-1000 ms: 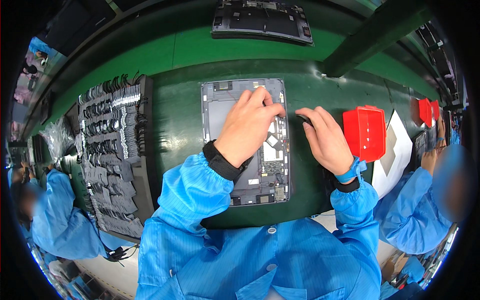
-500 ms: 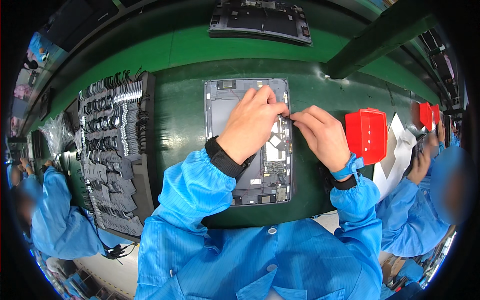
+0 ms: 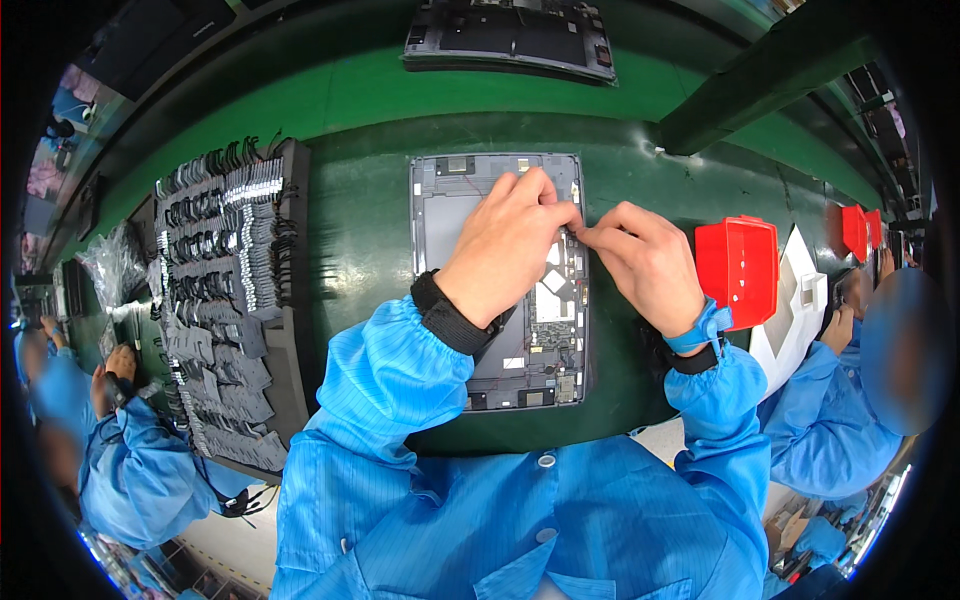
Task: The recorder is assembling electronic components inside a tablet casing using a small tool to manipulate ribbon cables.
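An opened tablet chassis (image 3: 440, 230) lies face down on the green conveyor belt (image 3: 350, 260), its circuit boards showing. My left hand (image 3: 505, 250) rests on the chassis, fingers pressing near its upper right edge. My right hand (image 3: 645, 262) comes in from the right, thumb and forefinger pinched together right at the left fingertips, on the chassis's right edge. Whether a small part sits in that pinch cannot be told. Both arms wear blue sleeves; a black strap is on the left wrist, a blue one on the right.
A black tray (image 3: 290, 300) of several small black cable parts lies at the left. A red bin (image 3: 738, 268) stands right of my hand. Another open chassis (image 3: 510, 35) lies further up the belt. Co-workers in blue sit at the left (image 3: 120, 470) and right (image 3: 830, 420).
My right hand has moved left from beside the red bin to the chassis's right edge and now meets the left fingertips. My left hand has stayed on the chassis.
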Motion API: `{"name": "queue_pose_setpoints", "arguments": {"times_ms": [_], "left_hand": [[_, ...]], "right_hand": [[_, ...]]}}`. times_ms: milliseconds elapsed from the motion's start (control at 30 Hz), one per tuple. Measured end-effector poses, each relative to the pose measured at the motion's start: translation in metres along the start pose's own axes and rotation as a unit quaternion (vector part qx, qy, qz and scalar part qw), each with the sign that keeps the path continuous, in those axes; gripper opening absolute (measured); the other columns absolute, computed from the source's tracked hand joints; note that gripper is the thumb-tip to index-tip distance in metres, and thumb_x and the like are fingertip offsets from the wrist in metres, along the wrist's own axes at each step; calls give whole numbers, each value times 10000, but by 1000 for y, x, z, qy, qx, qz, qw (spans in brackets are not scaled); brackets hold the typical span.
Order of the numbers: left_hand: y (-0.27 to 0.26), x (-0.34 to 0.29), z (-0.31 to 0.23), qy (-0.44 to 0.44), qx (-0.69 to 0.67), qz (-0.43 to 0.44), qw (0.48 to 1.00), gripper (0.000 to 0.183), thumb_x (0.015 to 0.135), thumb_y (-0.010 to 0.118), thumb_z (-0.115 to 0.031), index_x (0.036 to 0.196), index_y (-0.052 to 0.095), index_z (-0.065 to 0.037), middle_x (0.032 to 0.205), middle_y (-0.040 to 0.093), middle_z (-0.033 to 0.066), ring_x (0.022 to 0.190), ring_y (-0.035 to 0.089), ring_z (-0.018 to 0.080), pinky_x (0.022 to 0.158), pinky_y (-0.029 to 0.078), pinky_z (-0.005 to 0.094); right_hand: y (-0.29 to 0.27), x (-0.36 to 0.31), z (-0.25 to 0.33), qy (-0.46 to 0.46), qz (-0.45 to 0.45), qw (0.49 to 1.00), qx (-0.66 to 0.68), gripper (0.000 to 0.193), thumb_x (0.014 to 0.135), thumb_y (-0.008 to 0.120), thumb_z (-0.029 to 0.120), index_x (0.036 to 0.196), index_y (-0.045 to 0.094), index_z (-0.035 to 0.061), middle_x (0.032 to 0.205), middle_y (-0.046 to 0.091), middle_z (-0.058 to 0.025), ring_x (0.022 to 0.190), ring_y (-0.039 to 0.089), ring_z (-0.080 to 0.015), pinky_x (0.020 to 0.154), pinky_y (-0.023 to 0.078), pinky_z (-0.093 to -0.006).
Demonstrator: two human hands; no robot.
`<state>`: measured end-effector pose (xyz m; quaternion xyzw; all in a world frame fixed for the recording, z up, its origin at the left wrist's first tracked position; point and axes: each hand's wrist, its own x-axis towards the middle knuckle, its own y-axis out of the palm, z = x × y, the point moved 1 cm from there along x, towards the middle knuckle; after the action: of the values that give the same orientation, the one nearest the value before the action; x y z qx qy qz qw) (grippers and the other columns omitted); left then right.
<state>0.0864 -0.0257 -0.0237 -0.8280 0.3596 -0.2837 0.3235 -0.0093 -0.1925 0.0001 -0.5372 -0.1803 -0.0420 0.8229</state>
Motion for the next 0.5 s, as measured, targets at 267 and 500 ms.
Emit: {"name": "queue_pose_setpoints", "arguments": {"times_ms": [267,500], "left_hand": [[0,3,2,3,1,5,1000,251,782,688,24,976,728,-130,985,552,62,963,544,295,869,487,381],[0,4,2,10,-3,4,1000,248,784,699,8,996,720,-117,1003,564,71,976,548,307,880,483,391]], "right_hand": [[-2,5,-2,-34,20,999,-11,197,720,690,-5,906,712,57,816,568,-58,768,610,-256,698,509,-383],[-1,6,2,-72,22,996,-43,168,725,674,17,885,700,58,817,554,-60,793,613,-246,709,509,-377]]}}
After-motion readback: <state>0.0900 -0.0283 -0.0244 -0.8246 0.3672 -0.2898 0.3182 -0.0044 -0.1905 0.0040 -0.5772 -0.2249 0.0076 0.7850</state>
